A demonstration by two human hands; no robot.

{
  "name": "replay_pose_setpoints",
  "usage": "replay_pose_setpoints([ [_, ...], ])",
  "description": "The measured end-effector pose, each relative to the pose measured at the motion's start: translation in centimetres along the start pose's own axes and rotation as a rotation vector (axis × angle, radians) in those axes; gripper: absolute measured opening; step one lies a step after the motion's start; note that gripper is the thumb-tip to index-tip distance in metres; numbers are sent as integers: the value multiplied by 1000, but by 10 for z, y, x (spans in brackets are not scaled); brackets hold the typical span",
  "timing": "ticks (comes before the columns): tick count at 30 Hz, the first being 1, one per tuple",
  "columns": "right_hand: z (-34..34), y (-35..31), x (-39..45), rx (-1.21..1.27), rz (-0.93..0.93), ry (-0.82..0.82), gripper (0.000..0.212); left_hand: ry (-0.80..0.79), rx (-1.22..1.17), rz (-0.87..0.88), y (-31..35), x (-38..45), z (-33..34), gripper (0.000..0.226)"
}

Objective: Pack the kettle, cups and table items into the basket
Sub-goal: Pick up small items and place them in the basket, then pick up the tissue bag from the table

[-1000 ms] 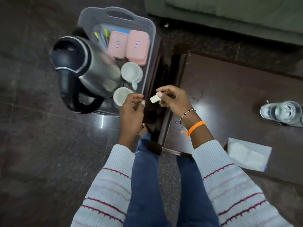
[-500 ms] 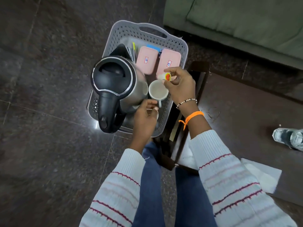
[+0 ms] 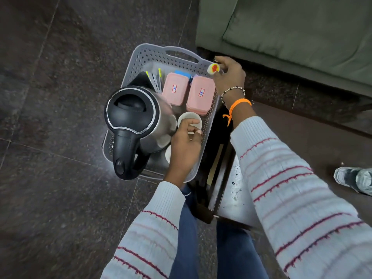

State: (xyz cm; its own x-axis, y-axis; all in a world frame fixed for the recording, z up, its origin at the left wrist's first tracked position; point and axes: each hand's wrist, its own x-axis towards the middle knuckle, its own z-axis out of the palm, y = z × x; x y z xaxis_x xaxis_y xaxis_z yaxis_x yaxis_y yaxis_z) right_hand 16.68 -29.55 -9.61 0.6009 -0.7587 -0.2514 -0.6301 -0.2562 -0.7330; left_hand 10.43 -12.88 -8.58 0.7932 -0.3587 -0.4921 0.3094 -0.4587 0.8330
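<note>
A grey perforated basket [image 3: 153, 55] stands on the dark floor. Inside it, a steel kettle with a black lid [image 3: 132, 115] fills the left side, and two pink lidded boxes [image 3: 174, 88] [image 3: 201, 94] lie at the back right. One white cup [image 3: 189, 117] sits in front of the boxes, and a second cup [image 3: 168, 154] is mostly hidden under my left hand [image 3: 186, 141]. That hand's fingers are curled at the first cup's near rim. My right hand [image 3: 229, 75] pinches a small white tub with a red and yellow label [image 3: 213, 68] over the basket's far right corner.
Thin sachets [image 3: 155, 77] and a blue item [image 3: 182, 74] stand at the basket's back. A dark wooden table [image 3: 302, 137] is on the right with a water bottle [image 3: 354, 180] and white paper [image 3: 235, 198]. A green sofa [image 3: 291, 33] lies beyond.
My right hand carried the small tub from beside the table over the cup to the basket's far right corner. My left hand stayed at the cups. The view shifted left.
</note>
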Motion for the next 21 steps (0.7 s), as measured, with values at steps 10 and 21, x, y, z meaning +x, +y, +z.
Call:
replay_pose_setpoints([
  [10, -42, 63, -65, 246, 134, -102, 24, 7, -15, 26, -5, -27, 30, 25],
  [21, -147, 243, -208, 57, 452, -167, 21, -425, 306, -57, -53, -117, 144, 17],
])
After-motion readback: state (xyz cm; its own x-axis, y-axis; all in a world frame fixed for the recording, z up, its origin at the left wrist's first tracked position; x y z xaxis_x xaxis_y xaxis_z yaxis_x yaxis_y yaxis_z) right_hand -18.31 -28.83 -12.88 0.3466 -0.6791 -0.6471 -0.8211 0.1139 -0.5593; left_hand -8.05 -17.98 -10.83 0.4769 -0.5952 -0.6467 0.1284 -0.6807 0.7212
